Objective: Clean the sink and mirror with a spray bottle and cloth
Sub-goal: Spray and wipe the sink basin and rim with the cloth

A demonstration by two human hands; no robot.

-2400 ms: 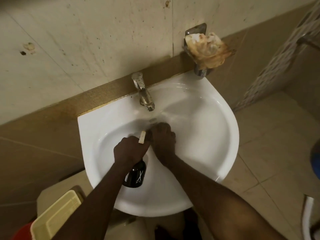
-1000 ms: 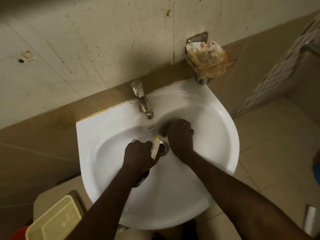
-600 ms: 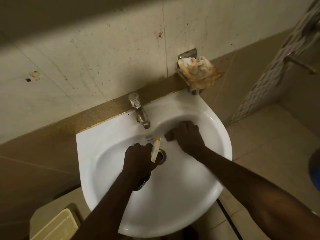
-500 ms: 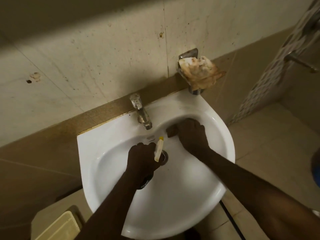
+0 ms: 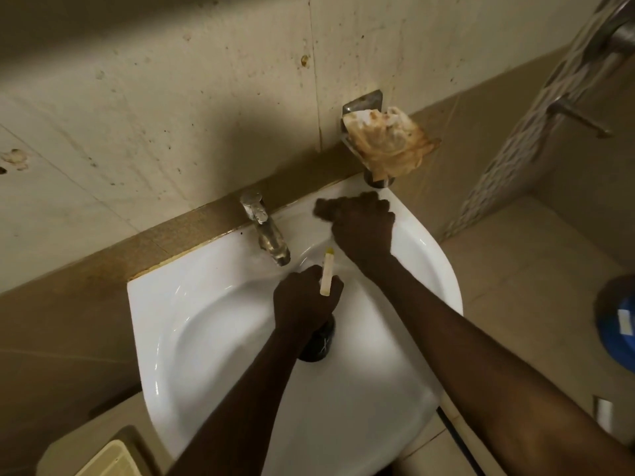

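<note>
A white wall-hung sink (image 5: 213,331) fills the middle of the view, with a steel tap (image 5: 266,231) at its back rim. My left hand (image 5: 304,304) hovers over the basin's centre, shut on a dark spray bottle (image 5: 318,345) whose cream nozzle (image 5: 327,271) points toward the tap. My right hand (image 5: 364,228) presses a dark cloth (image 5: 326,209) onto the sink's back right rim, just right of the tap. No mirror is in view.
A metal wall holder (image 5: 369,104) carries a crumpled stained rag (image 5: 386,142) above the sink's right corner. A cream plastic basket (image 5: 110,458) sits low at the left. A blue container (image 5: 618,324) stands on the tiled floor at the right, below a wall pipe (image 5: 580,116).
My right hand with the cloth has slid from near the drain up and right to the sink's back rim. My left hand and the bottle have shifted slightly toward the tap.
</note>
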